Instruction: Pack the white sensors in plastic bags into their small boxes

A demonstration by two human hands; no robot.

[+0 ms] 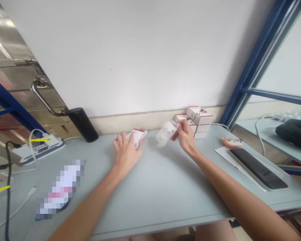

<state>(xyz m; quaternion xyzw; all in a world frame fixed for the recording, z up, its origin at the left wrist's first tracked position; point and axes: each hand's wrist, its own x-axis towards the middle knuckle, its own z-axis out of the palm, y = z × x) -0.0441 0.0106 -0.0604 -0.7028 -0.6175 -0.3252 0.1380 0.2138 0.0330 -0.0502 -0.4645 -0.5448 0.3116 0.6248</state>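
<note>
My left hand (127,149) is at a small white box (138,136) with a red edge, near the back of the table. Its thumb and fingers are round the box's near side, and they cover part of it. In my right hand (187,135), a translucent white plastic tray (166,132) is pinched by one edge, tilted above the tabletop. Something dark red shows just below those fingers; I cannot make out what it is. Right behind this hand, several white and red boxes (200,122) are stacked against the wall.
A black cylinder (83,124) and a power strip (42,149) with cables stand on the left. Nearer lies a blurred-out item (61,190). On the right are a phone-like dark slab (259,169), white paper (224,154) and an orange-white object (232,142). Blue frames flank the table (155,197).
</note>
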